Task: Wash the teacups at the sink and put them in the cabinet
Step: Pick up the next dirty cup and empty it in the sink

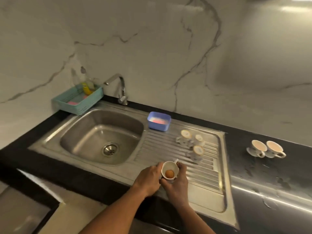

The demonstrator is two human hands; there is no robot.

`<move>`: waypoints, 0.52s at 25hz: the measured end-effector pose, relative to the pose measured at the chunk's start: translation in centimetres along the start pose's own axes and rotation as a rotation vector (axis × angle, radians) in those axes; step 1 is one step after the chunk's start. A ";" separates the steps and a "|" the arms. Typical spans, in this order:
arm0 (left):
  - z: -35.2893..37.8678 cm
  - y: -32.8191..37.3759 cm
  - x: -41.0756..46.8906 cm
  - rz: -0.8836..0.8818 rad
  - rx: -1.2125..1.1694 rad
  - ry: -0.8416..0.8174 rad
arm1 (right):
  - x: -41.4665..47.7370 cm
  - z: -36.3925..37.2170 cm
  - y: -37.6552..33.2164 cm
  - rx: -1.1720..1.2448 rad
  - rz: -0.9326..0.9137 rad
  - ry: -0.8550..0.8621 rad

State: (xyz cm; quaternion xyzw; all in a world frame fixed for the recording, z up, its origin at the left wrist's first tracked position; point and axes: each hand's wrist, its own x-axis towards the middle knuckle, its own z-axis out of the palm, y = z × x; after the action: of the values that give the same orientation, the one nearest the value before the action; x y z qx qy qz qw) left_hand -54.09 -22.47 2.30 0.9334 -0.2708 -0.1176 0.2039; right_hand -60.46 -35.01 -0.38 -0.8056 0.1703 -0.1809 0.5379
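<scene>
One white teacup [170, 166] in both hands, low in the middle of the frame, over the front part of the ribbed drainboard [202, 176]. Turns its mouth up toward the camera, shows a round brown patch [169, 173] at the bottom inside, and points its handle to the upper right. Left hand [148, 180] against the cup's left side, grip curled round the wall, thumb up by the rim. Right hand [177, 184] below and to the right, grip wrapped round the base and right side, fingers reaching up near the handle.

Three upturned teacups [198, 150] farther up the drainboard, close together, bases toward the camera. Two upright teacups [257, 147] at the right of the frame on the dark tabletop [239, 166], touching each other, pale brown inside, handles toward the lower right. Scattered wet marks on the tabletop below them.

Lilac tub [158, 126] at the upper edge of the drainboard, something pink and white inside. Steel sink basin [94, 132] left of the drainboard, round strainer [110, 149] at its bottom. Chrome faucet [120, 88] behind the basin, spout swung toward the left. Teal basket [79, 108] at the basin's upper left corner, with a yellow bottle [87, 89] and a pink item in it. Veined marble wall [152, 48] behind.
</scene>
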 end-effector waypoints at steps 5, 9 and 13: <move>-6.3 -11.9 -3.7 -0.035 -0.029 0.094 | -1.5 12.6 -6.4 0.010 0.013 -0.069; -10.6 -18.7 -4.9 -0.068 -0.177 0.175 | -0.9 20.7 -9.7 0.036 0.040 -0.114; -13.4 -23.7 -3.7 -0.097 -0.306 0.204 | 1.6 26.5 -11.8 0.072 0.077 -0.081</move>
State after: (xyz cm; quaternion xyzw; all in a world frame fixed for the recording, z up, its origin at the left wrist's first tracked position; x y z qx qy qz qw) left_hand -41.90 2.07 4.15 0.9106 -0.1825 -0.0717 0.3638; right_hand -45.48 -10.14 1.30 -0.7852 0.1726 -0.1331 0.5797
